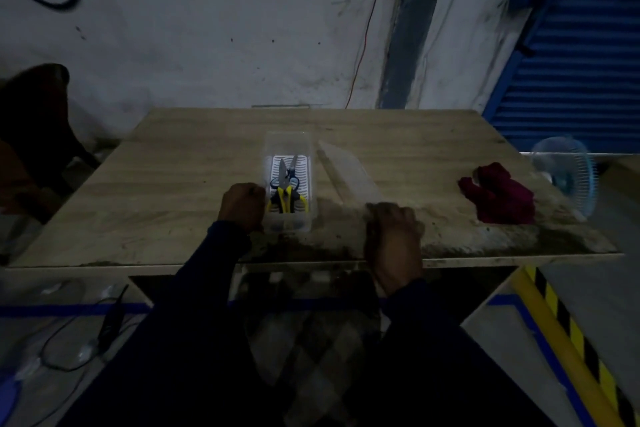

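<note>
A clear plastic box [290,146] stands in the middle of the wooden table [173,184]. Inside it, on a white slotted insert, lie yellow-handled shears [286,202] and a smaller blue-handled pair of scissors [290,177]. My left hand [242,206] is against the box's left wall with fingers curled; the dim view does not show whether it grips the wall. The box's clear lid [349,173] lies flat to the right of the box. My right hand [393,236] rests at the lid's near end, fingers curled over its edge.
A dark red cloth [497,194] lies crumpled on the table's right side. A small blue fan [568,177] stands past the right edge. A dark chair [38,121] is at the far left. Cables run on the floor at lower left.
</note>
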`<state>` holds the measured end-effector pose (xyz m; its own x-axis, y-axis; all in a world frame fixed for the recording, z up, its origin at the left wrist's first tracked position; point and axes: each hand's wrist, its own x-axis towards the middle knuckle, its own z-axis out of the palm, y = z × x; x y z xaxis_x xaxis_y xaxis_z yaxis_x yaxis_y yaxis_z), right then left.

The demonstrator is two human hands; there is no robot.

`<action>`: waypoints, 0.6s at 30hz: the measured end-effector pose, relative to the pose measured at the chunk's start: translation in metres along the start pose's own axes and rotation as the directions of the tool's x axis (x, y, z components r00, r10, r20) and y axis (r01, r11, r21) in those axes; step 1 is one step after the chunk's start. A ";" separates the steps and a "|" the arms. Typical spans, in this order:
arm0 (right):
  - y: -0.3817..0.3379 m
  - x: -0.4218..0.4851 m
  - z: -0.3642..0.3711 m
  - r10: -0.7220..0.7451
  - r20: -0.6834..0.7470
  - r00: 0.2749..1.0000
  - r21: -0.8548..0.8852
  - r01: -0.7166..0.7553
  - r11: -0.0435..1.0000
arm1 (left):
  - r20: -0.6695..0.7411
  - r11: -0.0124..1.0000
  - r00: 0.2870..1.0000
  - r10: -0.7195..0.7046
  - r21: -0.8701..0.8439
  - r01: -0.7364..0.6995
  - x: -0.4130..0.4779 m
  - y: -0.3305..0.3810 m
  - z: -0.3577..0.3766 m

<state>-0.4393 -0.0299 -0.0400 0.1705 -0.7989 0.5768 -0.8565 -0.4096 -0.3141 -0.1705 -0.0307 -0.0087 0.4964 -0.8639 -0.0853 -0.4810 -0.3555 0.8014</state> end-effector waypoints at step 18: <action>-0.047 0.037 -0.004 0.515 0.506 0.691 0.678 -0.689 0.258 | -0.136 0.983 0.985 0.108 -0.130 -0.126 -0.039 0.007 0.033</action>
<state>-0.3947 -0.0381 -0.0006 -0.0767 -0.9864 -0.1450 -0.0078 0.1461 -0.9892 -0.2168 -0.0115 -0.0193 0.5352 -0.8406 0.0833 -0.4416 -0.1943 0.8759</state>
